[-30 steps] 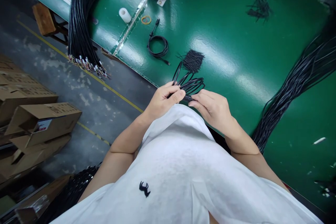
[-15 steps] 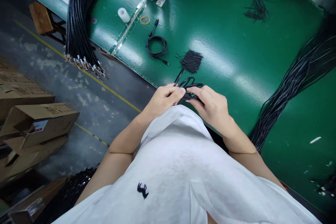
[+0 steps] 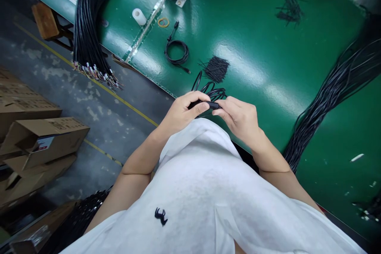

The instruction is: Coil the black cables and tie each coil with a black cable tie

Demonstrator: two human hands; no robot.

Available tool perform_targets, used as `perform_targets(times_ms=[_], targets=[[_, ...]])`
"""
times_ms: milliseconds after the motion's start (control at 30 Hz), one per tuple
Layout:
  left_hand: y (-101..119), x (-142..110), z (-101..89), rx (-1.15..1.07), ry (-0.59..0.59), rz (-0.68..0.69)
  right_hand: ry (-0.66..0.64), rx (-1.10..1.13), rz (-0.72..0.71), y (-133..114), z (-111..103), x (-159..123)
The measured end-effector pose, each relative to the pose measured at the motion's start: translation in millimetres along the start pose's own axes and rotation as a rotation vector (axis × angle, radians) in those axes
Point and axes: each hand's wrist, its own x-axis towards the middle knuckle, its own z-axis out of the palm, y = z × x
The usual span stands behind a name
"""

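"My left hand (image 3: pixel 188 111) has the black barrel (image 3: pixel 213 105) of a cable pinched between thumb and fingers. The fingertips of my right hand (image 3: pixel 238 116) are closed on its other end."

"And the rest of that cable?"

"Its black loops (image 3: pixel 218 93) fan out just beyond my fingers, by the near edge of the green workbench (image 3: pixel 253 47). I can't tell whether they touch the top."

"What lies around you?"

"Just past the loops, a heap of short black strips (image 3: pixel 217 69). To its left, a coiled cable with plugs (image 3: pixel 187 56), then rubber bands (image 3: pixel 163 22) and a white tube (image 3: pixel 139 16) beside the silvery seam."

"And the big bundles?"

"The left cable bundle (image 3: pixel 89 27) hangs over the near edge, its colored wire ends (image 3: pixel 97 74) showing. The right black bundle (image 3: pixel 321 101) slants from the right side towards the near edge."
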Motion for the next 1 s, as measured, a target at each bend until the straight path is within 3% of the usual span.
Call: perform_targets(times_ms=[633, 833, 900, 1000], targets=[[3.1, 1.1, 1.1, 0.072, -0.035, -0.028, -0.008, -0.035, 0.029, -0.3, -0.1, -2.3], [-1.8, 0.6, 2.4, -0.128, -0.092, -0.126, -0.057, -0.043, 0.007, 6.3, 0.0, 2.5], [-3.5, 2.6, 1.6, -0.278, -0.093, -0.153, 0.009, -0.038, 0.016, 8.0, -4.5, 6.5], [-3.8, 7.1, -4.7, -0.46, 0.011, -0.19, 0.28, -0.038, 0.08, 8.5, -18.3, 9.8]])
